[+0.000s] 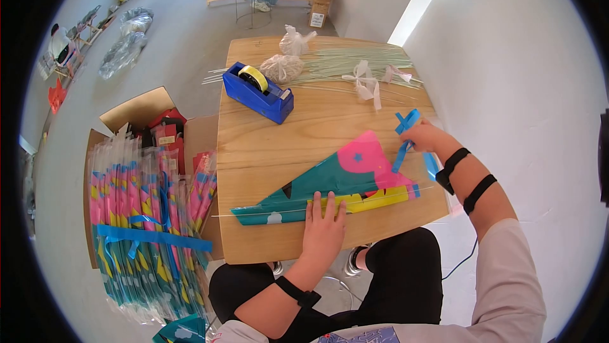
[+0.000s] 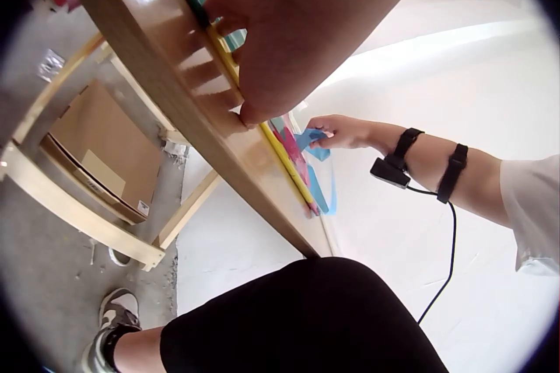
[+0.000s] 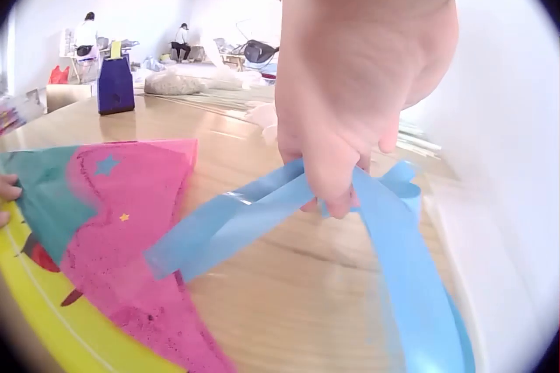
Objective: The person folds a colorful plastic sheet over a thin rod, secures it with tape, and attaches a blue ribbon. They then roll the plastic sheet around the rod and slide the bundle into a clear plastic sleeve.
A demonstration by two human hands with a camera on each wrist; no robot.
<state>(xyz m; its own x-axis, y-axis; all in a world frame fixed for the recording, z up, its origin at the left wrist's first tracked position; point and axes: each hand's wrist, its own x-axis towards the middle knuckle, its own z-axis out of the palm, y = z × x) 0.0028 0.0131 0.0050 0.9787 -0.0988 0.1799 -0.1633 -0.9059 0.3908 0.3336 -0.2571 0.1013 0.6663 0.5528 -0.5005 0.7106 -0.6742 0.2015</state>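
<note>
A folded kite of thin printed sheet (image 1: pixel 317 184), green, pink and yellow, lies across the wooden table. My left hand (image 1: pixel 325 225) rests on its near edge with the fingers spread out straight. Off the kite's pink end, at the table's right side, my right hand (image 1: pixel 426 136) pinches a bunched blue ribbon (image 3: pixel 241 220). Loops of that ribbon stick out on both sides of the fingers in the right wrist view, and one strand hangs down. A thin pale rod (image 1: pixel 266 213) runs along the kite's near edge, passing by the left fingers.
A blue tape dispenser (image 1: pixel 260 97) stands at the table's back left. Behind are a tied bag (image 1: pixel 281 69), thin pale rods (image 1: pixel 355 60) and white strips (image 1: pixel 365 83). Left of the table, an open carton (image 1: pixel 136 105) holds several packed kites (image 1: pixel 136 197). A white wall (image 1: pixel 526 83) borders the right.
</note>
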